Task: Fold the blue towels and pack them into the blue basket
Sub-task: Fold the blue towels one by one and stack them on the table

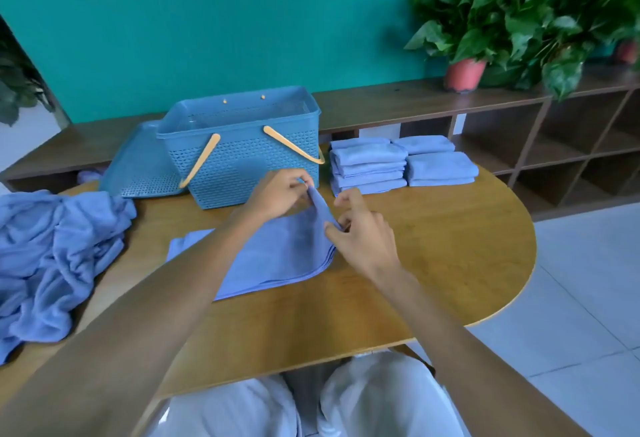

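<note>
Head cam: looking down over a seated person's two bare arms at a wooden table (433, 263), white-trousered knees poking out underneath.
Hands: two. left hand (277, 194) pinches the lifted far corner of the towel being folded (270, 260) between thumb and fingertips, close to the basket's front. right hand (363, 232) has thumb and a curled finger nipping the same raised edge a bit lower down, with the index finger sticking out loose.
Towel in work: one, already doubled over, lying flat mid-table with layered edges showing on its right side.
Folded stacks: looks like three or four piles of folded towels (398, 163) sitting just right of the basket; the front left pile has about five. Can't get an exact total, the back ones are partly hidden.
Unfolded heap: one big rumpled pile of blue towels (52, 256) on the table's left end, count impossible.
Basket: one blue basket (242, 149), lattice sides, two tan handles flopped down, standing at the back of the table. Can't see any towel inside from here.
Lid: one blue lid (138, 163) leaning against the basket's left side.
Surface: tabletop is rounded on the right end.
Room: teal wall, a low brown shelf unit (519, 125) with open cubbies behind, two potted plants (502, 21) on it in reddish pots, pale tiled floor.
</note>
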